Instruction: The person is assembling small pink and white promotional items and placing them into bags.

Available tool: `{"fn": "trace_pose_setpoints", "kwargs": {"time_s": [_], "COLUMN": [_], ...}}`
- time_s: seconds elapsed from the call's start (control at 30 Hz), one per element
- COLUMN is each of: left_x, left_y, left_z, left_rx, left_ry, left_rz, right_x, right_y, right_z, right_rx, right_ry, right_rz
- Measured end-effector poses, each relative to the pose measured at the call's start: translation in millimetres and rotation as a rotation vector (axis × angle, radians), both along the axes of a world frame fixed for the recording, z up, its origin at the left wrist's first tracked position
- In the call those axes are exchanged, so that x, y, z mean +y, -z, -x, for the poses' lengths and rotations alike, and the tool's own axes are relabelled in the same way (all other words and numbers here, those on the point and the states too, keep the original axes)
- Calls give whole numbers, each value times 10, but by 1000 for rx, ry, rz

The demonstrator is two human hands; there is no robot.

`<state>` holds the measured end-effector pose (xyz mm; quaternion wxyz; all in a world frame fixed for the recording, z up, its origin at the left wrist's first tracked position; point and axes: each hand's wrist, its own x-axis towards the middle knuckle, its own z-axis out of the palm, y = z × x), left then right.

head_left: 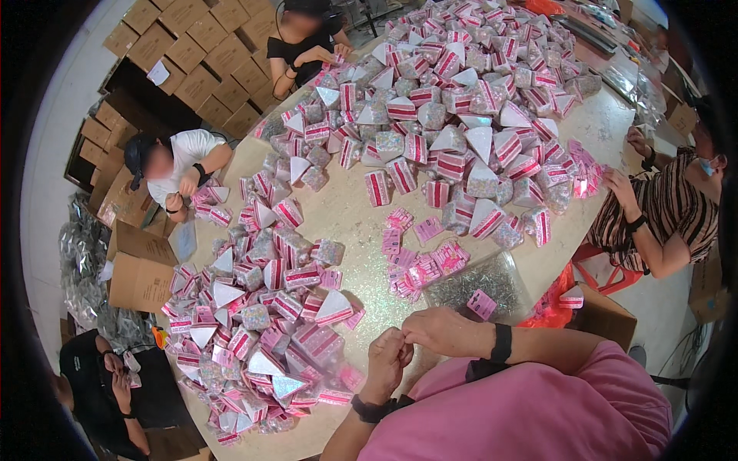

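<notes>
My left hand (387, 364) and my right hand (449, 331) meet fingertip to fingertip over the near edge of the table. Both are closed in a pinch; whatever is between the fingers is hidden or too small to make out. Just beyond my right hand sits a shallow clear tray (513, 270) of small, thin silvery pieces. One pink tag card (481, 305) lies on those pieces. Left of the tray is a loose pile of pink printed cards (430, 266). Left of my left hand, wedge-shaped cake-slice pieces (334, 309) in pink, white and glitter are heaped up.
A larger heap of the same wedges (477, 107) covers the table's far side. Co-workers sit around: one in white (196, 154), one in black (296, 46), one in stripes (646, 207). An open carton (142, 269) stands left; stacked cartons (204, 58) line the back wall.
</notes>
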<state>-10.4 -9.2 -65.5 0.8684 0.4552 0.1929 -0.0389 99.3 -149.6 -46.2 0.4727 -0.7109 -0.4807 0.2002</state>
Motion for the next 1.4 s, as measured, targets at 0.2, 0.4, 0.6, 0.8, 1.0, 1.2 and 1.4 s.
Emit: {"fn": "trace_pose_setpoints", "kwargs": {"time_s": [0.2,0.4,0.6,0.8,1.0,1.2,1.4], "left_x": [14,59,392,1289,1521,916,732], "left_y": [-6,4,-161,-397,505,832,959], "left_z": [-106,-147,-586,-1592,-2541,-3119,-3163], "left_rx": [47,24,27,-6,-27,77,-19], "left_ry": [-57,-30,39,-91,-12,-8,-177], "left_rz": [-172,-179,-488,-745,-1283,-1426,-1465], "right_x": [45,48,-17,-380,-608,-1028,-1256], "right_y": [41,43,127,19,-54,196,398], "right_z": [1,-40,-225,-401,-450,-302,-217], "right_rx": [-82,-272,-207,200,452,423,403], "right_ry": [73,53,176,366,429,567,574], "right_rz": [42,85,19,118,245,241,221]}}
